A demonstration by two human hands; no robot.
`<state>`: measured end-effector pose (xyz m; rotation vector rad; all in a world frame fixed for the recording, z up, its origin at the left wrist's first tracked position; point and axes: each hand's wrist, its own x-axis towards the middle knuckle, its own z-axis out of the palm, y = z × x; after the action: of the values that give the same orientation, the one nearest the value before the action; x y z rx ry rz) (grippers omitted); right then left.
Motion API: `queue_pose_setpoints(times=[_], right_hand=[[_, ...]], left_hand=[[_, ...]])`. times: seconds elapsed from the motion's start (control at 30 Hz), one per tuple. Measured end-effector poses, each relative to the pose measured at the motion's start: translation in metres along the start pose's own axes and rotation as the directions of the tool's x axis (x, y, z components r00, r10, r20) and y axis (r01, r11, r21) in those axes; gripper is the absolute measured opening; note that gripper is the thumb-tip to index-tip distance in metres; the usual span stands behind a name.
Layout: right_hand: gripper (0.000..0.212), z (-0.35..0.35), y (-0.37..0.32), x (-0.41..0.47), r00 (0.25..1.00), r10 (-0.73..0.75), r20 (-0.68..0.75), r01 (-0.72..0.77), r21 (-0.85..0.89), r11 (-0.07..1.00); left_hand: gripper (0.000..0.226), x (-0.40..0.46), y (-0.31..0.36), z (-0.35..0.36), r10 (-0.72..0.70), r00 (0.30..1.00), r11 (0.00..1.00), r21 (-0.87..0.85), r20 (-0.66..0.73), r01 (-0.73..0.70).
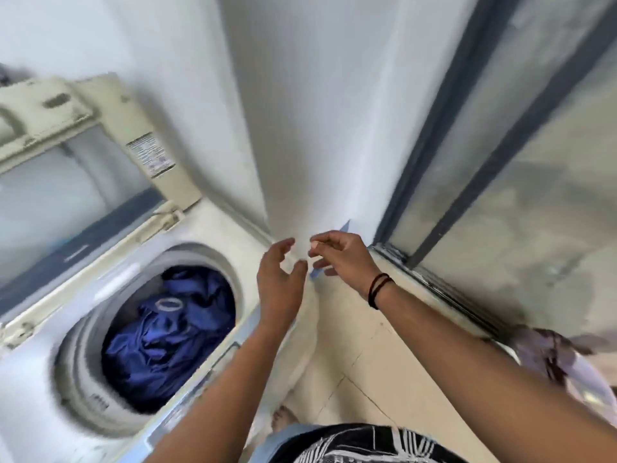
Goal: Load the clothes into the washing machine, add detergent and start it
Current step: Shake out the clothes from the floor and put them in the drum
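Observation:
The top-loading washing machine (213, 228) stands at the left with its lid (76, 155) raised against the wall. Blue clothes (167, 329) fill the drum, and a small pale ring lies on top of them. Both hands are raised to the right of the machine, near the wall corner. My right hand (344, 259) pinches a small pale packet (315, 273) with blue corners; most of it is hidden by the fingers and blurred. My left hand (280, 279) hovers just left of the packet with its fingers curved and apart, holding nothing that I can see.
A dark-framed glass sliding door (500, 162) runs along the right, above a tiled floor (367, 362). A pale basin (584, 379) with some cloth sits at the lower right. My bare foot (283, 419) stands beside the machine.

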<state>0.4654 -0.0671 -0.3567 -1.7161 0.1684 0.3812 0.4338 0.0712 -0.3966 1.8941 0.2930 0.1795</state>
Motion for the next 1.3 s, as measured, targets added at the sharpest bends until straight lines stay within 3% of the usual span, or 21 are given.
queue_pose_setpoints(times=[0.17,0.27,0.57,0.9,1.1,1.2,1.3], right_hand=[[0.007,-0.140,0.041,-0.052,0.967,0.049,-0.249,-0.026,0.097,0.995],[0.007,-0.218,0.080,-0.087,0.912,0.120,-0.393,-0.047,0.192,0.980],[0.013,-0.375,0.189,-0.173,0.700,0.319,-0.639,-0.048,0.404,0.914],[0.003,-0.475,0.299,-0.199,0.452,0.583,-0.675,-0.183,0.570,0.801],[0.021,-0.522,0.362,-0.206,0.301,0.725,-0.619,-0.379,0.620,0.687],[0.023,-0.537,0.392,-0.211,0.216,0.780,-0.587,-0.352,0.698,0.623],[0.045,-0.545,0.428,-0.210,0.148,0.846,-0.512,-0.273,0.801,0.533]], left_hand=[[0.038,-0.039,0.055,0.127,0.061,0.944,0.996,0.044,0.323,-0.080],[0.034,-0.074,0.082,0.203,0.072,0.836,0.986,0.088,0.545,-0.142],[0.040,-0.178,0.113,0.383,0.061,0.536,0.953,0.110,0.842,-0.281],[0.039,-0.212,0.113,0.559,-0.041,0.184,0.882,0.122,0.982,-0.456],[0.042,-0.230,0.084,0.658,-0.233,-0.050,0.773,0.154,0.971,-0.616],[0.041,-0.243,0.067,0.704,-0.296,-0.138,0.728,0.130,0.945,-0.673],[0.039,-0.256,0.039,0.753,-0.369,-0.176,0.672,0.131,0.912,-0.729]])
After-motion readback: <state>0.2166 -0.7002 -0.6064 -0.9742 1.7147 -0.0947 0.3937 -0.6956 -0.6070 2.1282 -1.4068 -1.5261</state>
